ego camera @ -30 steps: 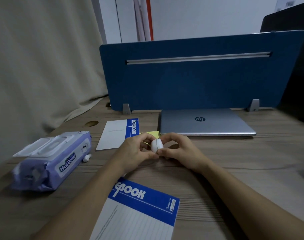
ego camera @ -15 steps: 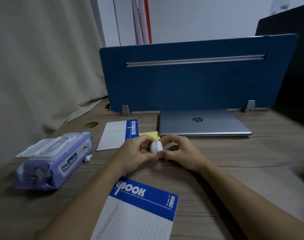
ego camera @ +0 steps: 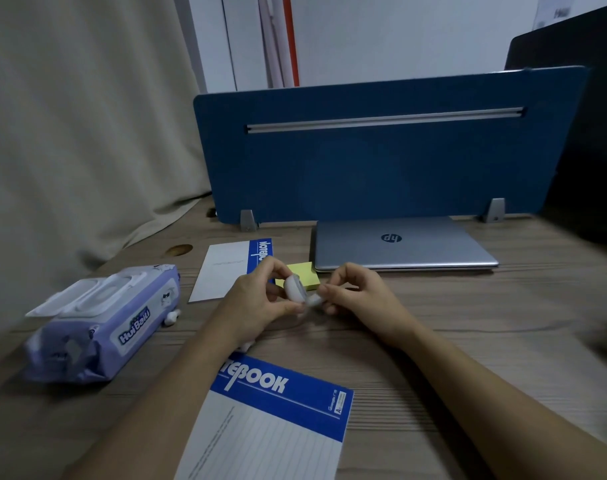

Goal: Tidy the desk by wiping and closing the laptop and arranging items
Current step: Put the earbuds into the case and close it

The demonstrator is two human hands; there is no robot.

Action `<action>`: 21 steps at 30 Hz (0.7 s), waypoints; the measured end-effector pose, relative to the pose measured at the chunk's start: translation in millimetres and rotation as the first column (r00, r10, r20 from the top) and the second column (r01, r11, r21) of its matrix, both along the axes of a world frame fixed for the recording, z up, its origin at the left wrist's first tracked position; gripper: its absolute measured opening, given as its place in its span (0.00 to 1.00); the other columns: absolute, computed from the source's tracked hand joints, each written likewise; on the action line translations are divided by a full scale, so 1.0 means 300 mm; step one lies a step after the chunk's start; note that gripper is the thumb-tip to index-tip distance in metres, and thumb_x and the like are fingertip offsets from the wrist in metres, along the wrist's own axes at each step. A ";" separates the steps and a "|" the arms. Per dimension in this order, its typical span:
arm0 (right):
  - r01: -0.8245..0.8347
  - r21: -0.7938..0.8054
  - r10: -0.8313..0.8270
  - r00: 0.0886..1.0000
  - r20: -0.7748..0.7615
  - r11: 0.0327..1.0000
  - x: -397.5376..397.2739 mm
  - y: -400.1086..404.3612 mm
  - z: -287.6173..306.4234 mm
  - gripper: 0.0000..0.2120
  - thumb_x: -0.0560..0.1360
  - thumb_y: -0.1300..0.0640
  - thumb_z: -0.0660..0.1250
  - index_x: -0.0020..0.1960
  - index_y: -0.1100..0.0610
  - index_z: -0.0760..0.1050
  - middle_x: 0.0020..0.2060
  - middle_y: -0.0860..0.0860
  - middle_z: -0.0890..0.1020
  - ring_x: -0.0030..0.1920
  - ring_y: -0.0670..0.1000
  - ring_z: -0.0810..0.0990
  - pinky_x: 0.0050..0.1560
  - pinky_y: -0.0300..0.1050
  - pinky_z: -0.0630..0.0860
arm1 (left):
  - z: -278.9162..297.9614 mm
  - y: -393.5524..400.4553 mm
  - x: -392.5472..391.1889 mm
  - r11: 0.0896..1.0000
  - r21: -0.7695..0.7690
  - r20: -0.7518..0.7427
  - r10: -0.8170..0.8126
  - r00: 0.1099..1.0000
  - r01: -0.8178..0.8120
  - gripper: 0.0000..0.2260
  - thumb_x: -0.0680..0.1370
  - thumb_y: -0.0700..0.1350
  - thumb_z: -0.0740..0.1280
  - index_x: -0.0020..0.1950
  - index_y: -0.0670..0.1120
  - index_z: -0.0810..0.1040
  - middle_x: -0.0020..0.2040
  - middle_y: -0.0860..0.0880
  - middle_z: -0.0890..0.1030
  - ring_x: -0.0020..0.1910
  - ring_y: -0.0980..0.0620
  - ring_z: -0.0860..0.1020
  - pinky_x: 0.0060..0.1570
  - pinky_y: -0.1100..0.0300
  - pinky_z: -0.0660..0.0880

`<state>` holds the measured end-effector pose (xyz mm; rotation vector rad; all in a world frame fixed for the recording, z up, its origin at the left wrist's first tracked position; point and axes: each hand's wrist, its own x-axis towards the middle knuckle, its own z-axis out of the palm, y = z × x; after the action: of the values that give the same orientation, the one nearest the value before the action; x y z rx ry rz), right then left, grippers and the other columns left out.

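A small white earbud case (ego camera: 296, 289) is held above the desk's middle by both hands, its lid swung open. My left hand (ego camera: 257, 304) grips the lid side, my right hand (ego camera: 355, 295) pinches the lower half. The silver laptop (ego camera: 402, 244) lies closed at the back, against the blue divider. A yellow sticky-note pad (ego camera: 304, 274) sits just behind the case. One notebook (ego camera: 236, 268) lies left of the pad, another (ego camera: 278, 424) lies near me. A white earbud (ego camera: 172, 317) rests beside the wet-wipes pack (ego camera: 104, 323).
The blue divider panel (ego camera: 381, 168) stands along the desk's back edge on metal feet. A beige curtain (ego camera: 70, 133) hangs at the left. A cable hole (ego camera: 178, 250) is in the wooden desk (ego camera: 485, 323). A dark shape fills the far right.
The white case was shut between my fingers; now its lid is swung open. My hands have drawn slightly apart, showing more of the yellow pad.
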<state>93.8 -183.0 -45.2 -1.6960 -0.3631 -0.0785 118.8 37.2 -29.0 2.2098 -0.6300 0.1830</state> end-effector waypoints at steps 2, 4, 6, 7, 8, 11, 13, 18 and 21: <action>0.051 -0.003 -0.051 0.999 -0.001 0.999 0.009 -0.005 -0.006 0.12 0.73 0.52 0.73 0.49 0.58 0.76 0.43 0.55 0.85 0.41 0.51 0.83 0.46 0.45 0.82 | 0.000 0.000 0.000 1.000 -0.009 -0.015 -0.008 1.000 0.007 0.21 0.69 0.49 0.78 0.54 0.58 0.70 0.55 0.58 0.79 0.49 0.63 0.81 0.46 0.64 0.80; 0.090 0.003 -0.090 0.996 -0.013 0.996 0.020 -0.012 -0.013 0.10 0.73 0.54 0.73 0.50 0.57 0.77 0.48 0.54 0.84 0.45 0.51 0.84 0.50 0.48 0.82 | 0.001 0.002 -0.002 1.000 -0.025 -0.024 -0.012 1.000 0.011 0.22 0.70 0.49 0.77 0.57 0.60 0.71 0.57 0.60 0.78 0.49 0.62 0.81 0.47 0.63 0.80; 0.118 -0.006 -0.118 0.993 -0.011 0.993 0.030 -0.015 -0.018 0.08 0.72 0.55 0.73 0.50 0.53 0.78 0.52 0.50 0.82 0.49 0.51 0.84 0.52 0.48 0.82 | 0.003 0.005 -0.005 0.999 -0.031 -0.034 -0.025 0.999 0.024 0.20 0.70 0.49 0.76 0.58 0.61 0.73 0.56 0.61 0.78 0.50 0.63 0.81 0.48 0.61 0.80; 0.121 -0.005 -0.121 0.993 -0.007 0.993 0.032 -0.015 -0.021 0.08 0.72 0.56 0.73 0.50 0.52 0.78 0.54 0.48 0.82 0.51 0.50 0.83 0.52 0.46 0.81 | 0.003 0.008 -0.006 0.999 -0.029 -0.046 -0.035 0.998 0.034 0.18 0.71 0.49 0.76 0.56 0.62 0.74 0.55 0.61 0.79 0.51 0.63 0.80 0.48 0.60 0.80; 0.122 -0.007 -0.122 0.993 -0.003 0.993 0.034 -0.016 -0.023 0.08 0.72 0.57 0.73 0.51 0.52 0.79 0.54 0.46 0.82 0.52 0.49 0.83 0.52 0.43 0.80 | 0.003 0.011 -0.007 0.999 -0.025 -0.063 -0.046 0.997 0.044 0.16 0.71 0.49 0.76 0.55 0.62 0.76 0.54 0.60 0.80 0.51 0.62 0.80 0.49 0.59 0.80; 0.131 -0.059 -0.130 0.991 0.014 0.990 0.036 -0.021 -0.024 0.10 0.74 0.60 0.70 0.52 0.48 0.80 0.54 0.45 0.82 0.54 0.46 0.81 0.54 0.43 0.79 | 0.008 0.018 -0.009 0.997 0.007 -0.108 -0.072 0.992 0.074 0.10 0.70 0.53 0.75 0.49 0.62 0.79 0.48 0.57 0.84 0.51 0.60 0.81 0.48 0.58 0.78; 0.141 -0.100 -0.136 0.989 0.053 0.985 0.033 -0.020 -0.020 0.12 0.76 0.62 0.68 0.53 0.47 0.79 0.54 0.45 0.82 0.54 0.43 0.80 0.56 0.44 0.79 | 0.011 0.018 -0.010 0.995 0.044 -0.101 -0.085 0.991 0.090 0.08 0.70 0.54 0.75 0.48 0.61 0.80 0.48 0.59 0.83 0.50 0.62 0.80 0.48 0.60 0.77; 0.189 -0.154 -0.157 0.968 0.198 0.970 0.022 -0.009 -0.013 0.11 0.78 0.63 0.66 0.56 0.52 0.80 0.54 0.48 0.83 0.55 0.47 0.80 0.57 0.49 0.79 | 0.008 0.008 -0.009 0.983 0.132 -0.025 -0.126 0.992 0.128 0.05 0.72 0.48 0.74 0.47 0.56 0.82 0.45 0.58 0.82 0.47 0.62 0.80 0.47 0.63 0.77; 0.220 -0.159 -0.179 0.956 0.233 0.962 0.018 -0.006 -0.011 0.11 0.78 0.64 0.66 0.56 0.53 0.80 0.52 0.48 0.83 0.54 0.47 0.81 0.56 0.51 0.80 | 0.006 0.003 -0.010 0.976 0.172 0.008 -0.136 0.991 0.133 0.05 0.73 0.49 0.74 0.48 0.54 0.82 0.45 0.57 0.81 0.46 0.61 0.79 0.48 0.62 0.78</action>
<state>99.2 -184.8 -48.6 -1.9103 -0.3676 -0.3930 115.9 38.2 -27.2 2.3209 -0.8306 0.0831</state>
